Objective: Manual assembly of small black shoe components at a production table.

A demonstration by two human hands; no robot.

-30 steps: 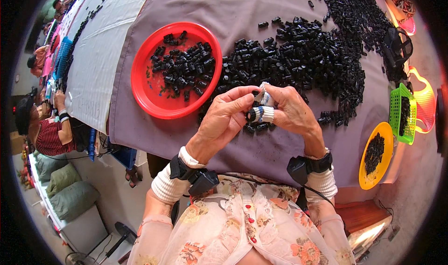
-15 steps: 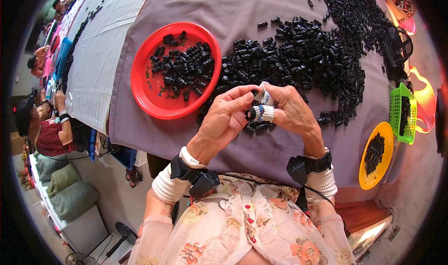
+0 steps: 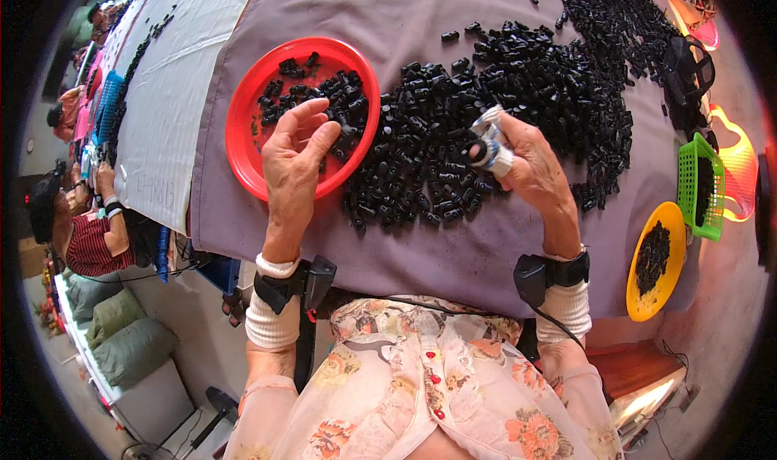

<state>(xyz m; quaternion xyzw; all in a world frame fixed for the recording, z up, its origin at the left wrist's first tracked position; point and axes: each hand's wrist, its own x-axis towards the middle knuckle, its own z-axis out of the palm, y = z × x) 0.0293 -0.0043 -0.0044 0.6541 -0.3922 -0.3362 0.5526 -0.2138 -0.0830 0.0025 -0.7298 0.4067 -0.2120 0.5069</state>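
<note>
Over the lower right of the red round tray point(image 3: 243, 164) hangs my left hand point(image 3: 297, 156), its fingers loosely bent and apart from the thumb, with nothing seen in them. Small black cylindrical parts point(image 3: 354, 120) lie in that tray. My right hand point(image 3: 534, 164) is closed above the near edge of a heap of the same black parts point(image 3: 437, 120). White wrapping with blue marks point(image 3: 500, 159) shows at its fingertips, beside a dark round end. Whether the dark end is a held part cannot be made out.
Purple-grey cloth point(image 3: 316, 6) covers the table. At right stand a yellow plate point(image 3: 672, 278) with black bits and a green basket point(image 3: 711, 225). A black strapped item point(image 3: 688, 75) lies at the far right. Another person in a striped top point(image 3: 89, 245) works at left.
My hands have parted. The left moved up and left from the middle to the red tray, its fingers opening; the right shifted slightly right, still closed.
</note>
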